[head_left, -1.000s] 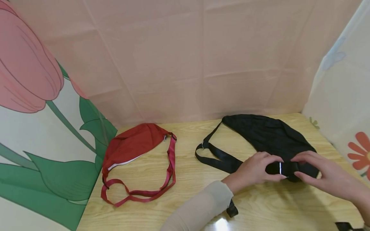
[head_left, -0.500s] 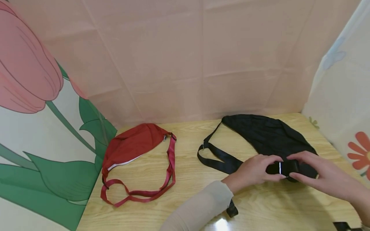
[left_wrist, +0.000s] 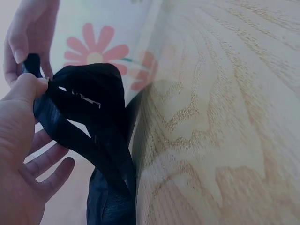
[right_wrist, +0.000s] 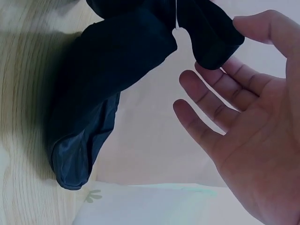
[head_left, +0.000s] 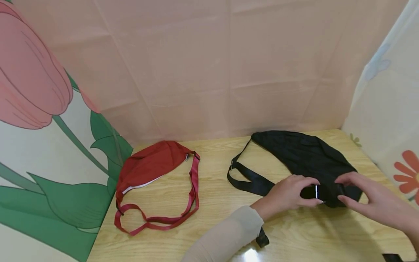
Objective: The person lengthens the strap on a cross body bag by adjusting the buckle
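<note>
A black waist bag [head_left: 301,153] lies on the wooden table at the right, its webbing strap [head_left: 250,178] looped out to the left. My left hand [head_left: 288,191] pinches that strap at a thin shiny slider [head_left: 316,191], thumb on the near side; its lower fingers [left_wrist: 51,166] are spread in the left wrist view. My right hand [head_left: 373,196] faces it and holds a folded loop of the strap [right_wrist: 215,42] between thumb and fingertips. In the right wrist view the other fingers [right_wrist: 197,119] extend loosely below the loop. Both hands are over the bag's near end.
A red waist bag [head_left: 150,163] with its red strap [head_left: 173,222] lies at the left of the table [head_left: 209,240]. A small black piece [head_left: 262,238] sticks out below my left sleeve [head_left: 226,233]. A pink cloth backdrop [head_left: 183,72] stands behind.
My right hand shifts slightly left, then back right with the strap loop. The strap's left bend creeps rightward. My left hand stays nearly in place, and the red bag is unchanged.
</note>
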Demonstrator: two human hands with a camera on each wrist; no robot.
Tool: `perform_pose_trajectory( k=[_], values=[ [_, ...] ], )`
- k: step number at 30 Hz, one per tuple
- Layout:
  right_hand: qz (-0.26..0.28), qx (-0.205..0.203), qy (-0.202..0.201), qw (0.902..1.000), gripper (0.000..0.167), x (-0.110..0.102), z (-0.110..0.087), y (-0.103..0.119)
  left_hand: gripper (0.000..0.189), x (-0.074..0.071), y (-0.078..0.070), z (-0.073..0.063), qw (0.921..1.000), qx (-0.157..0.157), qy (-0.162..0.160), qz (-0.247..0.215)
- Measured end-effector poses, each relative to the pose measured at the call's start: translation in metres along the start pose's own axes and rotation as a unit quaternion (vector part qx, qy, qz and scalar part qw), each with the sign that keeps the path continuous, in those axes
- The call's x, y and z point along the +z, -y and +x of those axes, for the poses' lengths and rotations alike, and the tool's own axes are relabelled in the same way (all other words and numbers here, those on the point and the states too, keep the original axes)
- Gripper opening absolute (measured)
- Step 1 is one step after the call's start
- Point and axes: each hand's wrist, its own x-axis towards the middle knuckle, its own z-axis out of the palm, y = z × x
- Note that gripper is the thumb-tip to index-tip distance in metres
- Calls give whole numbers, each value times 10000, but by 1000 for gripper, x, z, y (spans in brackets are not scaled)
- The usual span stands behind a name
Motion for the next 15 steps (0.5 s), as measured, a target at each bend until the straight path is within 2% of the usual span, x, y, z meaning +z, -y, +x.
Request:
perform_pose_trajectory(
  k=[4,9,11,15],
  values=[
    [-96,218,211,9995,53,-1,1,6,58,1,-1,1,10000,44,51,15],
    [-302,9,148,9994,57,2,7,17,59,0,-1,1,9999,19,119,30],
    [-391,-140,29,9991,57,4,9,17,59,0,-1,1,9999,36,114,31],
    [-372,-161,-43,9992,56,4,7,13,58,1,0,0,9999,89,97,23]
  ],
)
